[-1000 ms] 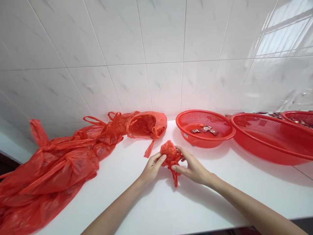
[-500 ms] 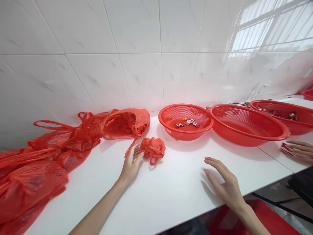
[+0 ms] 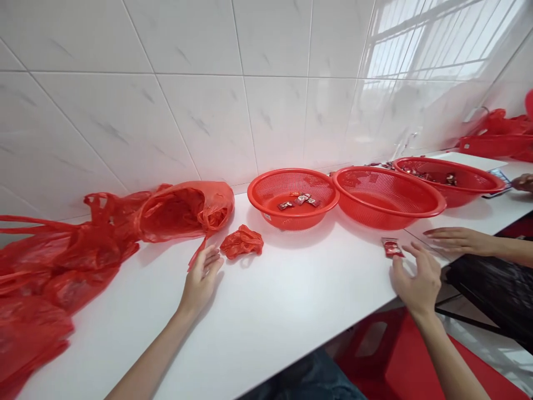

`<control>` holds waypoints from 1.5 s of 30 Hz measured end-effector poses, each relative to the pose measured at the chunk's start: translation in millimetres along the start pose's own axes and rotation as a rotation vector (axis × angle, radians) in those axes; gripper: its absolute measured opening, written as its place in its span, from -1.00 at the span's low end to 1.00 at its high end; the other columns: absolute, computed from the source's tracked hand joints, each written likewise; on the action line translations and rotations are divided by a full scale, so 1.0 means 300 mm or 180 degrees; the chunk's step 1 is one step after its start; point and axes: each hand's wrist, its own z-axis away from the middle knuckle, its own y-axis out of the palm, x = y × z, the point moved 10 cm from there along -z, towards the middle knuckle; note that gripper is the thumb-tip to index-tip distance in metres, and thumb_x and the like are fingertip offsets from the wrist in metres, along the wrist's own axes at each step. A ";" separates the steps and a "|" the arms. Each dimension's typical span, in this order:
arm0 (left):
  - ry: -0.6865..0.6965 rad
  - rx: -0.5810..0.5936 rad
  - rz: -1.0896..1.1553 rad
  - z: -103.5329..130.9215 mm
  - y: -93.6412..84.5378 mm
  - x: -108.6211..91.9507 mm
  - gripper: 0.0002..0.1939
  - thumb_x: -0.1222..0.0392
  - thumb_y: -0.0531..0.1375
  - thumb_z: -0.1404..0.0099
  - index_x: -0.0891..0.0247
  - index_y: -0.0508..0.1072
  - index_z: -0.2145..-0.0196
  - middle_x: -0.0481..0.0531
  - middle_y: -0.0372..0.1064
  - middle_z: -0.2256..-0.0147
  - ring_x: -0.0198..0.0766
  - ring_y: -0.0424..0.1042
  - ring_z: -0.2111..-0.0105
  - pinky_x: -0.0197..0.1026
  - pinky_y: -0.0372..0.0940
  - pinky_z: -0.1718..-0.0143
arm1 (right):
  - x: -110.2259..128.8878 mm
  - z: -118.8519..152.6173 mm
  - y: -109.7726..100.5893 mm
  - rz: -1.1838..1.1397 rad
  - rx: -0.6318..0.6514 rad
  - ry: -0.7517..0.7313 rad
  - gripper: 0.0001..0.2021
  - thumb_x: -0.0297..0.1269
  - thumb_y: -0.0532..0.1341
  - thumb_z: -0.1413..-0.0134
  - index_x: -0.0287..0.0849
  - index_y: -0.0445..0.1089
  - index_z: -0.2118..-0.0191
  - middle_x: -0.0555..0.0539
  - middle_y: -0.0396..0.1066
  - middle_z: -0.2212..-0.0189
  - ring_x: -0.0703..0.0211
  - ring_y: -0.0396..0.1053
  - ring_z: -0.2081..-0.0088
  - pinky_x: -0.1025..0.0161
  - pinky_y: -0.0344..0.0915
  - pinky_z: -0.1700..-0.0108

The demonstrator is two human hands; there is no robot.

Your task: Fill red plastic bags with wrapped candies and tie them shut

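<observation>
My left hand (image 3: 202, 276) rests on the white table beside a small crumpled red plastic bag (image 3: 242, 243), its fingers loosely curled and apart, holding nothing. Just behind the fingertips lies the open mouth of a larger red bag (image 3: 225, 206). At the right, my right hand (image 3: 417, 276) is open over the table, thumb and fingers spread close to a small red-and-white packet (image 3: 392, 248). The nearest red basket (image 3: 295, 220) holds several small wrapped packets (image 3: 303, 199). Beside it stands a second red basket (image 3: 389, 219).
Piled red bags (image 3: 100, 244) cover the left of the table (image 3: 266, 311). A third basket (image 3: 453, 194) with small items stands farther right. Another person's hand (image 3: 462, 240) reaches in from the right, and a further hand (image 3: 523, 182) shows behind. A red stool (image 3: 420, 355) stands below.
The view has turned to the right. My right hand has moved right, up to the packet, which the other person's hand has left. The small crumpled bag looks flatter.
</observation>
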 end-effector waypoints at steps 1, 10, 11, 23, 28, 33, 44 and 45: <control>-0.0013 0.0014 -0.0015 0.001 0.002 -0.001 -0.49 -0.09 0.30 -0.10 0.15 0.42 0.02 0.18 0.48 -0.02 0.06 0.44 -0.08 0.10 0.32 -0.13 | 0.006 0.006 0.011 -0.0016 0.0061 0.0000 -0.71 -0.20 0.14 -0.17 -0.20 0.41 0.06 -0.38 0.45 -0.02 -0.27 0.41 -0.07 -0.24 0.24 -0.15; -0.0109 0.0083 -0.0109 0.002 0.010 0.002 -0.49 -0.11 0.26 -0.10 0.18 0.42 0.04 0.20 0.44 -0.06 0.08 0.41 -0.11 0.11 0.29 -0.15 | -0.015 0.008 0.129 0.0089 0.0823 -0.0015 -0.51 -0.14 0.13 -0.06 -0.25 0.36 -0.09 -0.40 0.45 -0.02 -0.32 0.39 -0.05 -0.20 0.32 -0.03; -0.0090 0.0093 -0.0104 0.003 0.011 -0.001 -0.50 -0.10 0.27 -0.10 0.17 0.42 0.05 0.19 0.44 -0.07 0.08 0.41 -0.11 0.11 0.30 -0.14 | -0.022 0.007 0.138 0.0121 0.0903 0.0012 -0.51 -0.13 0.12 -0.06 -0.24 0.36 -0.09 -0.37 0.47 0.01 -0.31 0.41 -0.02 -0.19 0.33 -0.01; 0.0148 -0.0017 -0.0250 0.009 -0.004 -0.016 -0.57 -0.06 0.25 -0.14 0.17 0.48 0.07 0.17 0.46 -0.04 0.05 0.44 -0.04 0.05 0.35 -0.06 | 0.255 -0.040 0.285 -0.1374 0.2021 0.0045 -0.67 -0.06 0.18 -0.16 -0.15 0.53 0.12 -0.18 0.61 0.21 -0.02 0.52 0.34 0.12 0.42 0.32; 0.0813 -0.0146 -0.0193 0.086 0.021 -0.122 -0.72 0.00 0.23 -0.21 0.18 0.56 0.20 0.14 0.48 0.10 -0.02 0.44 0.04 -0.03 0.36 0.00 | 0.620 -0.030 0.341 -0.2292 0.2272 -0.0563 -0.76 -0.19 0.17 -0.25 -0.12 0.53 0.10 -0.07 0.56 0.39 0.12 0.44 0.48 0.19 0.42 0.41; 0.0020 0.1219 0.1289 0.157 0.287 -0.124 -0.52 -0.13 0.28 -0.22 0.26 0.54 0.04 0.17 0.52 0.19 -0.12 0.50 0.24 -0.08 0.39 0.14 | 0.873 0.061 0.344 -0.2376 0.2058 -0.1839 -0.68 -0.34 0.06 -0.33 -0.08 0.47 -0.07 -0.23 0.53 0.13 -0.01 0.53 0.18 0.08 0.51 0.19; -0.0184 0.1236 0.1635 0.173 0.373 -0.143 -0.61 0.03 0.40 -0.10 0.25 0.62 0.13 0.11 0.55 0.18 -0.19 0.46 0.27 -0.18 0.36 0.24 | 0.854 0.121 0.385 -0.3185 0.2615 -0.1068 -0.60 -0.33 0.09 -0.31 -0.08 0.29 -0.23 -0.23 0.48 0.00 0.03 0.53 0.14 -0.03 0.48 0.02; -0.0157 0.1282 0.1569 0.175 0.372 -0.143 -0.62 0.04 0.40 -0.11 0.26 0.62 0.13 0.12 0.55 0.18 -0.17 0.47 0.25 -0.18 0.36 0.24 | 0.851 0.127 0.407 -0.3304 0.2894 -0.0784 -0.65 -0.26 0.14 -0.30 -0.11 0.34 -0.16 -0.20 0.52 0.08 0.04 0.53 0.19 0.00 0.49 0.06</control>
